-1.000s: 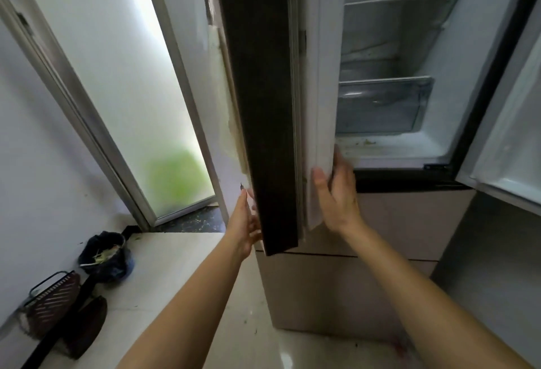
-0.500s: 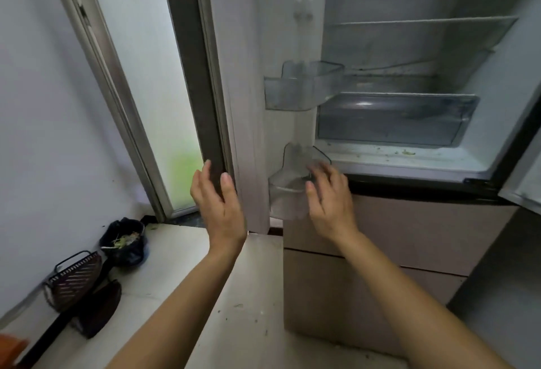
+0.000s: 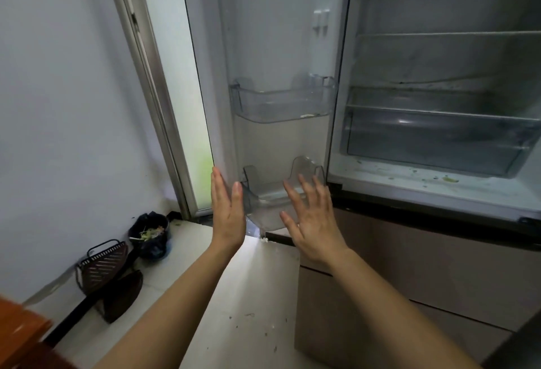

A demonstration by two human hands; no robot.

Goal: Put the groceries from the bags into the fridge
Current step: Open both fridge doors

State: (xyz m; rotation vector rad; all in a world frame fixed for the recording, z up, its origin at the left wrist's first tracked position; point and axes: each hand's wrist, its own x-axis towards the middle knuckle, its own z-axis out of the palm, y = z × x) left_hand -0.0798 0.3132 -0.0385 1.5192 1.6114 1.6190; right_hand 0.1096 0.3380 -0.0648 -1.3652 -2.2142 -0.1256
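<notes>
The fridge (image 3: pixel 439 187) stands open with bare glass shelves and a clear drawer (image 3: pixel 433 140) inside. Its left door (image 3: pixel 272 46) is swung wide and carries two clear bins, an upper one (image 3: pixel 281 102) and a lower one (image 3: pixel 263 201). My left hand (image 3: pixel 227 210) is flat and open at the door's lower outer edge, fingers up. My right hand (image 3: pixel 313 219) is spread open in front of the lower bin, holding nothing. No bags or groceries are in view.
A frosted glass door (image 3: pixel 172 76) with a metal frame is just left of the fridge door. On the floor by the wall sit a black bin with scraps (image 3: pixel 150 234), a dark wire basket (image 3: pixel 102 263) and an orange object (image 3: pixel 20 336). Closed fridge drawers (image 3: pixel 409 275) lie below.
The left fridge door has swung from nearly edge-on to wide open, showing its bins. Both hands have let go of the door's edge and now hover open near its bottom.
</notes>
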